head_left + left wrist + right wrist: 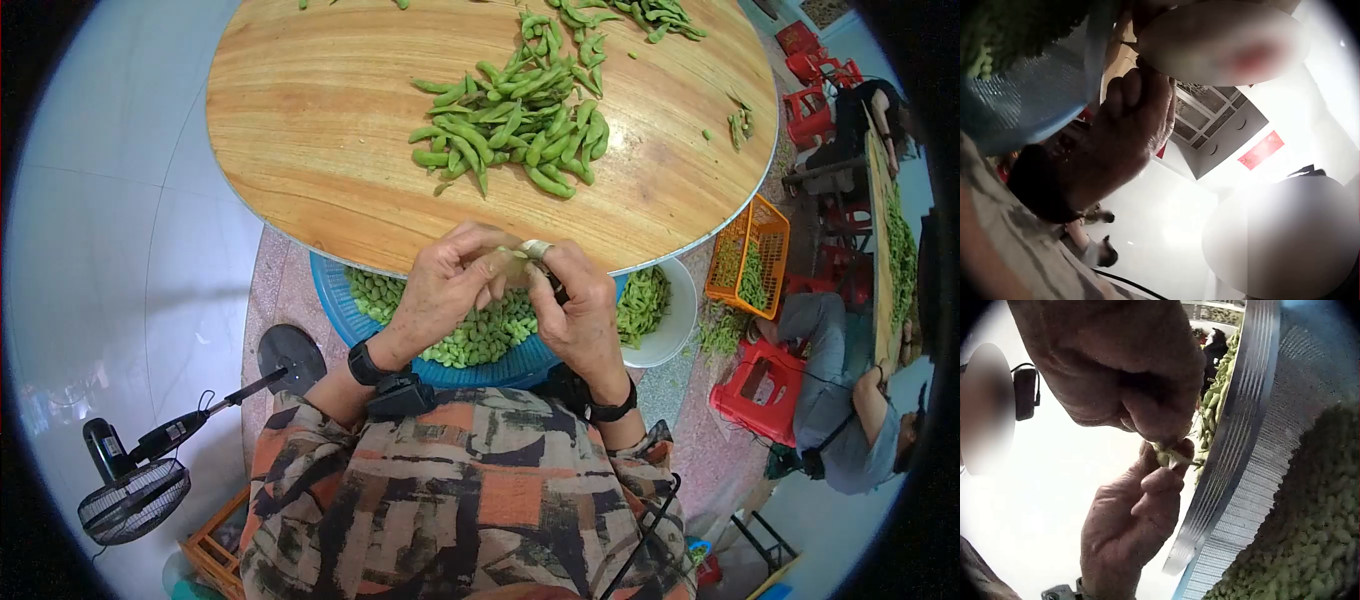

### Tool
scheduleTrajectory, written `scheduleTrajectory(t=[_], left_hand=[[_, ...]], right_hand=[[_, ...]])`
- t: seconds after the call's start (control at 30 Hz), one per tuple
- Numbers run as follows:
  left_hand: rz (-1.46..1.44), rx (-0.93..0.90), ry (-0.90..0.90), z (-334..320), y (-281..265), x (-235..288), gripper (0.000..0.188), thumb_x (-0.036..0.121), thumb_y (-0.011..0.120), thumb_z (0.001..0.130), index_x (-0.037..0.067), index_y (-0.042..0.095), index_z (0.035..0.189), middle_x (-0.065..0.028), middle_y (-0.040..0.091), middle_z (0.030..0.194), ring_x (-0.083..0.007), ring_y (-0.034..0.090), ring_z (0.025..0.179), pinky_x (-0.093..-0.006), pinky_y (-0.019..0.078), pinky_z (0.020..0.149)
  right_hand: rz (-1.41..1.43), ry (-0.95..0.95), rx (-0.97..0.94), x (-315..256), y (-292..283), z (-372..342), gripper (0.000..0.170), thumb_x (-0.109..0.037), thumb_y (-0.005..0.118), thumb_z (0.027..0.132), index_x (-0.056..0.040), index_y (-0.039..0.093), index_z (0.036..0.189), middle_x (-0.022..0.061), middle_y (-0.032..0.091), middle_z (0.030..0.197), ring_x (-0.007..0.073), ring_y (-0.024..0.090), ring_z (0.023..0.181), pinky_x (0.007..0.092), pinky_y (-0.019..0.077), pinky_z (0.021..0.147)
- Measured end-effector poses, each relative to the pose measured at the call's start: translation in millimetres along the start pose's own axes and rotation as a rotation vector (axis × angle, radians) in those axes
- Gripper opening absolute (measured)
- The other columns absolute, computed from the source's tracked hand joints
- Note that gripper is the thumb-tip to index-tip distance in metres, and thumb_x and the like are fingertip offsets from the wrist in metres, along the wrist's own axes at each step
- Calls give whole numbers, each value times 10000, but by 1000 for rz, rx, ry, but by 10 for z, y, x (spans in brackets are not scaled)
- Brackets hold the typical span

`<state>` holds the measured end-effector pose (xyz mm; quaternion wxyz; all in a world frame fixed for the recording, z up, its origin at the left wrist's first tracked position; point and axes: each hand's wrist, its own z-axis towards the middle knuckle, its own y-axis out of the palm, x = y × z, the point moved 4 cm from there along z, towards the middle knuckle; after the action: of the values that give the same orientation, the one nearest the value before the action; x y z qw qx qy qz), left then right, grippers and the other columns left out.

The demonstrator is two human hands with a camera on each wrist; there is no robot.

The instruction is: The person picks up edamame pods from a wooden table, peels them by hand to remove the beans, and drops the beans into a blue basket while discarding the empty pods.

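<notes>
Over the near edge of the round wooden table, my left hand (450,285) and right hand (580,310) meet at their fingertips. Between them they pinch a green soybean pod (1169,457), mostly covered by the fingers. A pale wrap (537,247) circles one finger of the right hand. Below both hands sits a blue plastic basket (327,298), holding many shelled green soybeans (480,340). A heap of whole pods (510,130) lies on the table just beyond the hands.
The wooden table (320,150) spans the front. A white basin (683,325) of pods stands right of the basket, with an orange crate (775,240) and red stool (735,395) farther right. A black fan (140,500) is at left. Another person sits at far right.
</notes>
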<state>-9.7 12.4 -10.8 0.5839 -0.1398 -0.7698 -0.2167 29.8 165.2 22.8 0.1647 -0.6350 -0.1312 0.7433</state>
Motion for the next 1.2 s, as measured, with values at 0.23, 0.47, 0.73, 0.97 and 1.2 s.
scheduleTrajectory(t=[0.23,0.47,0.73,0.97,1.2], left_hand=[[-616,-7,-34,-9,20,-88,209,85,569,988,-11,565,1175,-74,645,910,-106,614,688,-215,480,543],[-121,-40,-123,-47,-33,95,165,38,591,945,4,584,1107,-94,639,875,-183,637,686,-268,490,552],[737,-255,337,-63,68,398,188,2,583,848,-47,583,1030,-184,581,919,-373,594,880,-413,479,755],[669,-193,254,-65,101,364,161,2,537,803,-33,553,960,-209,553,859,-409,582,841,-463,458,727],[601,-312,201,-121,38,134,227,-18,500,801,-28,597,1006,-131,572,843,-265,587,791,-348,467,687]], right_hand=[[13,-49,136,29,25,-4,248,-19,722,819,14,648,1054,146,640,840,263,648,710,319,505,618],[44,-39,10,48,-39,1,264,36,659,838,27,625,1100,171,622,877,287,647,736,337,502,618],[-212,-192,-188,-169,-57,-31,377,93,588,809,45,536,1180,202,527,928,408,592,809,436,489,650],[-123,-186,-220,-157,-75,-17,361,74,609,816,45,539,1169,204,546,913,411,594,800,457,484,674],[4,-172,-307,-19,-190,-49,345,51,643,812,27,591,1153,182,605,864,386,616,773,406,491,662]])
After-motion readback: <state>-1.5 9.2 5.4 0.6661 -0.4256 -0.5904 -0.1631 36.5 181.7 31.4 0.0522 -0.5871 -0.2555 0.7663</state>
